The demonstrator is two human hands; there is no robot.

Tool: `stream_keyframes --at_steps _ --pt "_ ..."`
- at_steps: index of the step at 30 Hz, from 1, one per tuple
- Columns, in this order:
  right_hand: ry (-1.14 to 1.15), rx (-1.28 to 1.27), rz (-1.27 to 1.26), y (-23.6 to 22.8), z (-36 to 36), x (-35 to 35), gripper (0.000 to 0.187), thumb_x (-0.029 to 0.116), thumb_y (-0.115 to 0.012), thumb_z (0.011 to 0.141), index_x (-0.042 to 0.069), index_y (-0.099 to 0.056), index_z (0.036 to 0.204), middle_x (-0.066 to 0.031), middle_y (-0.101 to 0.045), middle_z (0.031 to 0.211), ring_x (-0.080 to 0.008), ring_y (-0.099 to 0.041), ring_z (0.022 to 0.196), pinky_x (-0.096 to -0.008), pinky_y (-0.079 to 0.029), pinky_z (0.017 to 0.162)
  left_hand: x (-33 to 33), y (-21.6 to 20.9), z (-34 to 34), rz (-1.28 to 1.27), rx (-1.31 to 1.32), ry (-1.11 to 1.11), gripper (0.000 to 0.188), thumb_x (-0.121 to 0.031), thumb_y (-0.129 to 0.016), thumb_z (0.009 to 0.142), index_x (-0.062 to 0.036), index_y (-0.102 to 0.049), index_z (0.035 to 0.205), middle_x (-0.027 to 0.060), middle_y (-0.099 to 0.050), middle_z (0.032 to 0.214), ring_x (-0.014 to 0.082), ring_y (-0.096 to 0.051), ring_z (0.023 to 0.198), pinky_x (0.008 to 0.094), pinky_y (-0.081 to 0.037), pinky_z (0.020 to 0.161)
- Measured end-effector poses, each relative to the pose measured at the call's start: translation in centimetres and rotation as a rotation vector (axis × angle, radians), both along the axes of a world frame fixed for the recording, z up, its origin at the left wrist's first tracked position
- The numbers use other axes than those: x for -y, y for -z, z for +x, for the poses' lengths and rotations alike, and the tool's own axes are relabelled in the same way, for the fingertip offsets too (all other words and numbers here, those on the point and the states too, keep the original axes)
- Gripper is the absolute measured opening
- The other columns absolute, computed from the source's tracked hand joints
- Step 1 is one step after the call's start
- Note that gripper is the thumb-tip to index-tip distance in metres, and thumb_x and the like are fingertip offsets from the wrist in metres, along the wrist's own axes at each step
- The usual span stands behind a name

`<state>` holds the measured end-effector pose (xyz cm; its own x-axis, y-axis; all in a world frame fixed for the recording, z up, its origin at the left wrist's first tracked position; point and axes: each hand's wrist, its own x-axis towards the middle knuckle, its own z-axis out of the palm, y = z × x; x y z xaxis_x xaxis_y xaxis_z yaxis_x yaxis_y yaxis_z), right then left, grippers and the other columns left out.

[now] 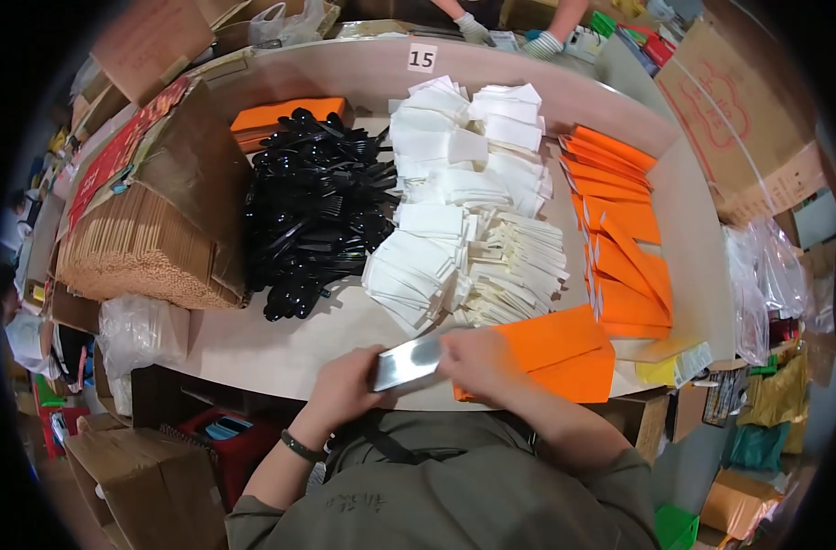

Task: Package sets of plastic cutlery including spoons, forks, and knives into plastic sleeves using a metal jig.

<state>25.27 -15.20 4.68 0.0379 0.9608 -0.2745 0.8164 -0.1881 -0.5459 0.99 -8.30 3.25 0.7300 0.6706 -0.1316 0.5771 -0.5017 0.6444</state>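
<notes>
Close to my body, a flat, shiny silver rectangular thing (409, 363) is held tilted above the table's near edge. The fingers of my left hand (349, 380) close on its left end. My right hand (480, 360), slightly blurred, grips the right end. Partly beneath my right hand and forearm lie flat orange paper sleeves (569, 353). Beyond my hands are piles of folded white napkins (416, 266) and small cream-coloured packets (519, 261). Black plastic spoons and forks (317, 202) are heaped left of the napkins. More orange sleeves (624, 266) are stacked along the right.
A cardboard box (189, 183) full of thin brown-edged pieces stands at the table's left, with clear plastic bags (143, 335) in front. A raised rim (344, 60) bounds the far side. Beyond it, another person's gloved hands (544, 44) show. A large carton (738, 128) is at the right.
</notes>
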Motion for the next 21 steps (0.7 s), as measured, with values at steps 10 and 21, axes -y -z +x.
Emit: stream_keyframes --at_steps 10,21 --pt "0.397 -0.354 -0.115 -0.7 -1.0 1.4 0.019 0.025 -0.066 0.082 0.007 -0.065 0.076 -0.0132 -0.064 0.065 -0.0315 -0.065 0.064 -0.044 -0.052 0.061 1.2 -0.7 -3.3 0.146 -0.091 0.012 0.061 -0.017 -0.08 0.068 -0.0073 -0.059 0.124 0.0145 -0.067 0.096 0.0358 -0.066 0.089 0.042 -0.054 0.077" --pt "0.226 0.113 0.131 1.6 12.2 -4.6 0.023 0.018 -0.074 0.074 0.003 -0.07 0.09 -0.0173 -0.067 0.091 -0.0354 -0.065 0.09 -0.0426 -0.051 0.08 -1.7 0.9 -0.1 0.134 0.219 0.254 0.075 -0.043 -0.087 0.068 -0.0038 -0.059 0.126 0.0169 -0.062 0.118 0.0373 -0.059 0.109 0.0437 -0.049 0.093"
